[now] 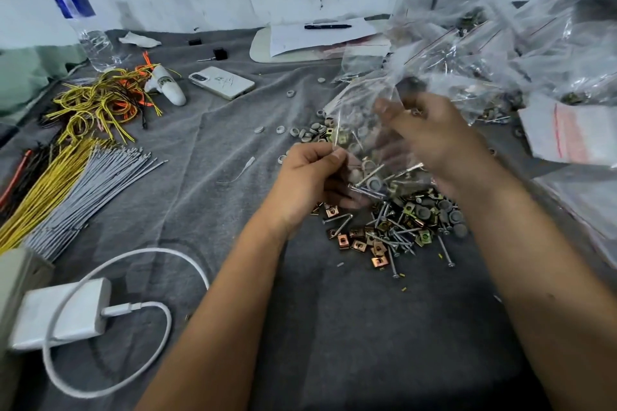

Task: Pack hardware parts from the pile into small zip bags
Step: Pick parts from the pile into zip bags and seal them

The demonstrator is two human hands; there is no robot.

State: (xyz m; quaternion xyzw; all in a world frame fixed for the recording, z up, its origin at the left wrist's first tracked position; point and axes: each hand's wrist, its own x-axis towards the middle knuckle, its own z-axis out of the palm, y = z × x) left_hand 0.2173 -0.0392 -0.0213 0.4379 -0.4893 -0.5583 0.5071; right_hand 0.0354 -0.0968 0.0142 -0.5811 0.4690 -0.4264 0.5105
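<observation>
From the head camera, a clear zip bag (362,130) is pinched at its left edge by the left hand (309,177) and gripped on its right by the blurred right hand (434,140), above the pile of screws and clips (397,227).

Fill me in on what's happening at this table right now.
A person is bagging hardware. The left hand pinches the edge of a clear zip bag already holding screws and grey caps, while the right hand, blurred, grips the bag higher up. Below them the pile of screws, clips and caps lies on the grey cloth. Filled bags are heaped at the right.
</observation>
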